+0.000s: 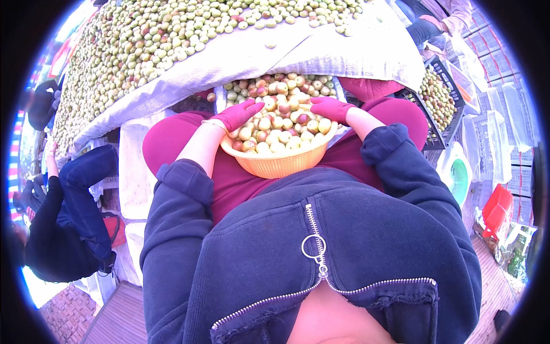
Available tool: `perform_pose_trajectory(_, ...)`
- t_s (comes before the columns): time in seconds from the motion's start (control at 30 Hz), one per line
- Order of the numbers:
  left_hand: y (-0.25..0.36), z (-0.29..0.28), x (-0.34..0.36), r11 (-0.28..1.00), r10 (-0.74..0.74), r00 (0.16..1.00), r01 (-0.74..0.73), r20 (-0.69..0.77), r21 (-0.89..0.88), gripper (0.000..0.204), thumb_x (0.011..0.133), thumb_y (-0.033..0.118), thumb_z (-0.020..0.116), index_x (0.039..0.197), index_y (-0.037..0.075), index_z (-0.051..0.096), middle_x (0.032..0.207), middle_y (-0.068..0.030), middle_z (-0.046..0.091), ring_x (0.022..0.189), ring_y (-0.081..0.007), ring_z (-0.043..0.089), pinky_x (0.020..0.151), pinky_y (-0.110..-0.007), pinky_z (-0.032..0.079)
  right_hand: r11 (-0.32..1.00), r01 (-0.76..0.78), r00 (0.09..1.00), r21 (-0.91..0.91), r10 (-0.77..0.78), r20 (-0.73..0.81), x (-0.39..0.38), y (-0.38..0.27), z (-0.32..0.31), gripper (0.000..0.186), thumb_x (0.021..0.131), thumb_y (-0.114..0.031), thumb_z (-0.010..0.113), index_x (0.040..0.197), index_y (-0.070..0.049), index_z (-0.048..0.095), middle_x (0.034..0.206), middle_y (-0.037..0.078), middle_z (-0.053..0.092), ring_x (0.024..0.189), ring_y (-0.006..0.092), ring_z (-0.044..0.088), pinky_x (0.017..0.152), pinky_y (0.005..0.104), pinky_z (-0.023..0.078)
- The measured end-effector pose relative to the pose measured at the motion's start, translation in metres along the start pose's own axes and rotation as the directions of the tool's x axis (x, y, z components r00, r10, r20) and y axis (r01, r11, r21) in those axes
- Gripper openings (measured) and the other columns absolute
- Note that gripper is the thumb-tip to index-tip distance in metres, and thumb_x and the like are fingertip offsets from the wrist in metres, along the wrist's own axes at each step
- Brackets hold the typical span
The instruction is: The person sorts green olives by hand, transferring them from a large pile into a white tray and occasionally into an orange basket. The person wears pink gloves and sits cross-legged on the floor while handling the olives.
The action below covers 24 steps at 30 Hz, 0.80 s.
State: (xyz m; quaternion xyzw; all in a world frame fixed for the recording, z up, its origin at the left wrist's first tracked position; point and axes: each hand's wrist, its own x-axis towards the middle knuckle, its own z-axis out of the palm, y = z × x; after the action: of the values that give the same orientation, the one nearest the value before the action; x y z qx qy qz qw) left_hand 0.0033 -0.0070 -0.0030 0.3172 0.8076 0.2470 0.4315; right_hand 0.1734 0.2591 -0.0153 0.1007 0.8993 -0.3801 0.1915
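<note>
Resting on mixed pale and reddish fruit in orange basket: left hand at left side, right hand at right, both gloved pink. Palms face down, undersides hidden; cannot tell whether either grasps piece. Basket sits between maroon-clad thighs. Progress looks partial: basket already heaped, black crate at right holding fruit too. Left, apparently: mostly green fruit in tub just beyond basket, large loose heap on white sheet.
</note>
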Motion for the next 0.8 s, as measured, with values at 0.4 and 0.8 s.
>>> perform_pose_trajectory(0.4,-0.001,-0.004,0.007,0.995,-0.039,0.999,0.035,0.038,0.098,0.078,0.087,0.066,0.041,0.126,0.000,0.055,0.126,-0.0212,0.056,0.119,-0.0299,0.051,0.102,-0.035,0.036,0.992,-0.040,0.999,0.120,0.042,-0.015,-0.006,-0.007,-0.002,0.038,0.083,-0.033,0.050,0.104,-0.004,0.060,0.102,0.016,0.063,0.097,0.0279,0.060,0.085,0.0372,0.045)
perform_pose_trajectory(0.8,0.003,-0.004,-0.004,0.998,0.020,0.999,-0.022,0.035,0.062,0.062,0.089,0.055,0.051,0.126,0.007,0.057,0.123,-0.0168,0.059,0.118,-0.0273,0.053,0.101,-0.035,0.038,0.999,0.018,0.998,0.051,-0.015,-0.063,-0.008,-0.004,-0.003,0.035,0.084,-0.033,0.048,0.099,-0.004,0.061,0.098,0.018,0.064,0.094,0.0307,0.060,0.082,0.0393,0.046)
